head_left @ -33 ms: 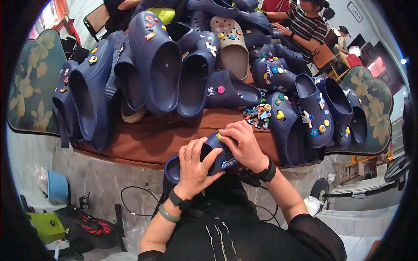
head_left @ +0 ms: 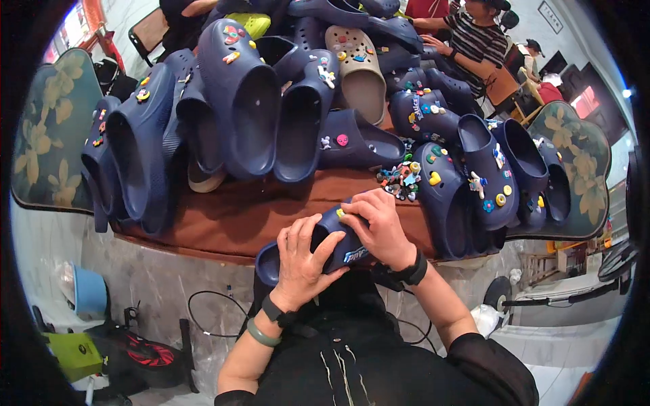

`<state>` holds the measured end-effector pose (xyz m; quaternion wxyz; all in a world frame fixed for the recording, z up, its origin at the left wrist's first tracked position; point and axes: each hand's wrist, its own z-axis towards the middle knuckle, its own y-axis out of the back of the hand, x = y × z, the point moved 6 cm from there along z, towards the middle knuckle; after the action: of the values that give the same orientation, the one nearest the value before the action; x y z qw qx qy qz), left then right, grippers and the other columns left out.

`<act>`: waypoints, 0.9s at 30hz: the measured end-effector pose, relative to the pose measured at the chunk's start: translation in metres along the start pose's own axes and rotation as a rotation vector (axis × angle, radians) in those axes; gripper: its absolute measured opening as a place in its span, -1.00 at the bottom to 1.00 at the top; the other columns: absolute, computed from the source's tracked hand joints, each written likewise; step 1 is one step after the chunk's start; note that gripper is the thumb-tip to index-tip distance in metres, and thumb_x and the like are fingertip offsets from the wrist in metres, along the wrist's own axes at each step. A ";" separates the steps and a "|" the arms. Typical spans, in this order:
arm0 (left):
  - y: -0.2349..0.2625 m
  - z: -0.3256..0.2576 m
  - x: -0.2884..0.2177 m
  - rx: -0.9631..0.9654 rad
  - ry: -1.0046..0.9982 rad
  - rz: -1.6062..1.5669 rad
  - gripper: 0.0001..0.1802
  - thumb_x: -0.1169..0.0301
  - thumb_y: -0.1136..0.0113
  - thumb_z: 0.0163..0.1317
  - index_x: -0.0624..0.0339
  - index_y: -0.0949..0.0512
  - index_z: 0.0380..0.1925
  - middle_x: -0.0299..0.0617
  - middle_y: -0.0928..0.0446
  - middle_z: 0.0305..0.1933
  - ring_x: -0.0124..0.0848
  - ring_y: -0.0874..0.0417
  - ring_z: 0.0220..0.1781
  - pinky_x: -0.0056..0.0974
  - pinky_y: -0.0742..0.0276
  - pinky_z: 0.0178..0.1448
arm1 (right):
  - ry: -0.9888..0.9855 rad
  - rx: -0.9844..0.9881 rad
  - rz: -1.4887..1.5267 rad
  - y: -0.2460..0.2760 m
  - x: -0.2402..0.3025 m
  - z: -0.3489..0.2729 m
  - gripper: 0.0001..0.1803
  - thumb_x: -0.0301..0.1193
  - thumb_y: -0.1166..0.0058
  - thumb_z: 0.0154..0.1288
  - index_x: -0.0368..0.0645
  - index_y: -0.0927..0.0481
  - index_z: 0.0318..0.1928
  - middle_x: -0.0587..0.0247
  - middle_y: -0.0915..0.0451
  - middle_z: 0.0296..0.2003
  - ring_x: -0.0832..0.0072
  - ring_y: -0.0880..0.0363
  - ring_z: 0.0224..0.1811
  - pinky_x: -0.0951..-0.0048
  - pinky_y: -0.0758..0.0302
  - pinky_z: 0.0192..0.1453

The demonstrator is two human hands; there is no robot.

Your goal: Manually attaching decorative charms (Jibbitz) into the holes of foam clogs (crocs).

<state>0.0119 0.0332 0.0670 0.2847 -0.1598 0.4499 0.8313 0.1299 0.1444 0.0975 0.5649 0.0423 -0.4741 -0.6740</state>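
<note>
My left hand: this hand [head_left: 301, 260] is wrapped around a dark blue clog [head_left: 347, 245], gripping it by the foot hole, with my thumb across the hole.
My right hand: the fingers of this hand [head_left: 379, 220] are bent in, and the tips touch a little yellow charm [head_left: 340, 212]. I can't tell if they pinch it or just press it.
The clog I hold: it is at the near edge of the table, in front of my tummy. Its heel points left. A blue and white charm [head_left: 355, 256] sits on its side.
My wrists: a black watch [head_left: 277, 312] and a green bangle [head_left: 263, 333] on the left, a black band [head_left: 414, 269] on the right.
The table: brown cloth [head_left: 257, 210] covers it.
The charm pile: lots of tiny colorful charms [head_left: 401, 180] lie in a heap past my right hand.
Other clogs: big blue clogs [head_left: 240, 81] stand and lean all around, and one tan clog [head_left: 365, 95] is at the back.
Far away: a person in a striped top [head_left: 474, 47] sits across, to the right.
The floor: a blue bucket [head_left: 90, 289] is on the left.
</note>
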 end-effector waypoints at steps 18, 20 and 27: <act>-0.002 0.007 -0.003 0.047 0.024 0.106 -0.09 0.07 -0.63 -0.28 -0.06 -0.42 0.15 0.07 -0.29 0.31 0.07 -0.31 0.31 0.13 -0.21 0.32 | -0.228 -0.263 -0.223 0.048 -0.116 -0.016 -0.91 -0.54 -0.19 0.20 -0.18 -0.64 -0.25 0.09 -0.64 -0.26 0.10 -0.60 -0.17 0.15 -0.48 -0.06; -0.002 0.008 -0.002 0.045 0.027 0.103 -0.09 0.07 -0.64 -0.29 -0.06 -0.42 0.15 0.07 -0.29 0.31 0.07 -0.31 0.32 0.12 -0.20 0.33 | -0.196 -0.193 -0.353 0.046 -0.136 -0.019 -0.79 -0.52 -0.23 0.10 -0.07 -0.64 -0.20 0.25 -0.60 -0.20 0.19 -0.54 -0.06 0.16 -0.42 -0.01; -0.001 0.007 -0.001 0.053 0.044 0.073 -0.08 0.11 -0.65 -0.30 -0.07 -0.42 0.16 0.07 -0.29 0.31 0.07 -0.30 0.32 0.11 -0.19 0.34 | -0.100 -0.134 -0.372 0.037 -0.158 -0.013 -0.75 -0.44 -0.32 0.05 -0.03 -0.67 -0.19 0.32 -0.58 -0.19 0.27 -0.51 -0.02 0.20 -0.40 0.00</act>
<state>0.0134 0.0391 0.0705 0.2483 -0.1539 0.4835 0.8252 0.2214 0.2662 0.0403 0.4081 0.0578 -0.4395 -0.7981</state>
